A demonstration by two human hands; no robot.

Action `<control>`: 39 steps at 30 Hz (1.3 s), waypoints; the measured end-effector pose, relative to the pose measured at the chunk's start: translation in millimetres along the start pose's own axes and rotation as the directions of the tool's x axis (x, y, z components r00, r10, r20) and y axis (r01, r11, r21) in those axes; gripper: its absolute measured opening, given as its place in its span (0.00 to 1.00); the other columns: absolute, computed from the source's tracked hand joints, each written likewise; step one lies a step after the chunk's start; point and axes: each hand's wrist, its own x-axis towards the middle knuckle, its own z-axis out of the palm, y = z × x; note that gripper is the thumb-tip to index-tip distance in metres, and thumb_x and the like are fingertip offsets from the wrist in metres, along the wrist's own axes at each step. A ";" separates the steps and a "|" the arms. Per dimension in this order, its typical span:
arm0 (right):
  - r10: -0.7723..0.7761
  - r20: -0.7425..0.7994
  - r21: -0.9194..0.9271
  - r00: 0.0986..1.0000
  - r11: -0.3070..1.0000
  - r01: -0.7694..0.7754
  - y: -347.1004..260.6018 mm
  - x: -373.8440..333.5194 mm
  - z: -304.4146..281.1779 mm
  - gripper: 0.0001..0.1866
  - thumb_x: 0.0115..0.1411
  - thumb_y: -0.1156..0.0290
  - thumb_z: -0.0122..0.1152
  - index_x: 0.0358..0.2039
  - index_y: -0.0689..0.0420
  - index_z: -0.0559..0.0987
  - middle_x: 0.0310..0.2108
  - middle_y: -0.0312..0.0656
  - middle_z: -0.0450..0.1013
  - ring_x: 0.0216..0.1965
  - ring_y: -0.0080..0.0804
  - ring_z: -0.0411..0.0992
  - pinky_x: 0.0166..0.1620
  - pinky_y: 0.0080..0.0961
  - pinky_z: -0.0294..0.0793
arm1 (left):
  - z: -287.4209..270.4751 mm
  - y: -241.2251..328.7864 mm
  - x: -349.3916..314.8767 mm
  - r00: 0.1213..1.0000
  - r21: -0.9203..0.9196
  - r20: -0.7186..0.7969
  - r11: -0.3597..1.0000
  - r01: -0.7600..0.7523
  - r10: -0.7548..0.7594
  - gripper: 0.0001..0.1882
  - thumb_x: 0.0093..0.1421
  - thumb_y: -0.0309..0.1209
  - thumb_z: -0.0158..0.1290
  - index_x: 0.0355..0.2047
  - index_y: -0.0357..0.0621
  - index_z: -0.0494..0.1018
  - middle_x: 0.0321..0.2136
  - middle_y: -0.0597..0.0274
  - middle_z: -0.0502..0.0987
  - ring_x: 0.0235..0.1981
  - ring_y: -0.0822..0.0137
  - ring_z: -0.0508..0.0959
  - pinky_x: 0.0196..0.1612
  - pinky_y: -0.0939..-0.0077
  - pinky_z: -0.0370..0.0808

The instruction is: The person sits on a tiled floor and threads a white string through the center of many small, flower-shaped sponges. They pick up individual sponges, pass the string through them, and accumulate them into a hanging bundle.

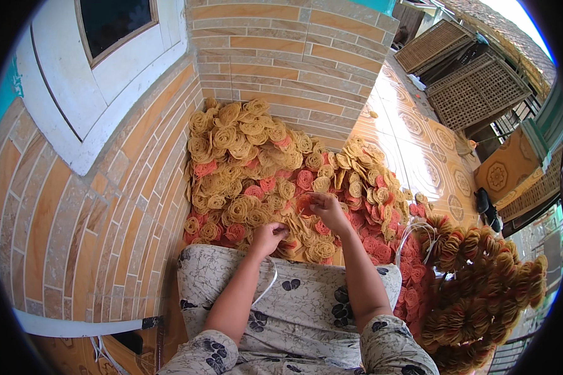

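My right hand (326, 210) is raised over a heap of lacy, rosette-like discs, its fingers pinched on a thin coral disc (304, 204). Lower and to the left, my left hand (269, 239) is closed with its fingertips together. A narrow white strip (269, 282) runs from beneath that hand down over the patterned cloth of my lap (306, 281); the hand seems to grip its upper end, which is hidden. Tan discs (247, 209) and coral discs (234, 232) lie around both hands, many overlapping.
Brick-patterned tiled walls (263, 56) enclose the heap at the back and left. At right sit large bunches of stacked tan-and-red discs (481, 294), with a white strap loop (401, 240) beside them. Sunlit floor tiles (419, 150) and woven racks (478, 90) lie farther right.
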 end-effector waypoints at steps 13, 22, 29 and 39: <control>-0.178 -0.043 -0.058 0.983 0.983 0.175 2.3 3.0 8.5 0.13 0.63 0.74 0.54 0.46 0.67 0.76 0.32 0.38 0.77 0.35 0.20 0.70 0.41 0.20 0.70 | 0.6 5.3 0.5 1.000 -0.054 -0.005 0.998 0.025 -0.025 0.11 0.56 0.33 0.59 0.37 0.40 0.80 0.24 0.56 0.81 0.25 0.69 0.79 0.32 0.76 0.73; -0.170 -0.122 0.209 0.978 0.959 0.192 -8.7 -1.6 21.7 0.14 0.65 0.70 0.53 0.46 0.65 0.77 0.35 0.40 0.77 0.37 0.21 0.71 0.43 0.21 0.70 | -1.3 8.3 1.1 0.996 -0.118 -0.088 0.992 -0.043 0.033 0.10 0.58 0.30 0.58 0.36 0.35 0.77 0.26 0.63 0.79 0.28 0.77 0.75 0.35 0.80 0.71; -0.203 0.061 -0.065 0.977 0.976 0.207 -4.2 -0.3 20.3 0.14 0.62 0.70 0.57 0.45 0.65 0.77 0.38 0.42 0.77 0.38 0.24 0.72 0.45 0.23 0.71 | 5.6 -11.7 7.0 0.995 -0.255 -0.058 0.963 -0.092 0.079 0.11 0.58 0.29 0.57 0.39 0.35 0.75 0.31 0.57 0.80 0.32 0.70 0.78 0.39 0.75 0.72; -0.285 -0.079 -0.206 0.955 0.942 0.264 -11.6 -7.3 23.6 0.15 0.61 0.70 0.58 0.46 0.65 0.75 0.34 0.48 0.77 0.35 0.29 0.75 0.41 0.27 0.73 | 1.1 0.2 3.7 0.997 -0.207 -0.059 0.977 -0.056 0.045 0.11 0.58 0.31 0.58 0.36 0.35 0.77 0.28 0.60 0.81 0.29 0.73 0.77 0.36 0.78 0.72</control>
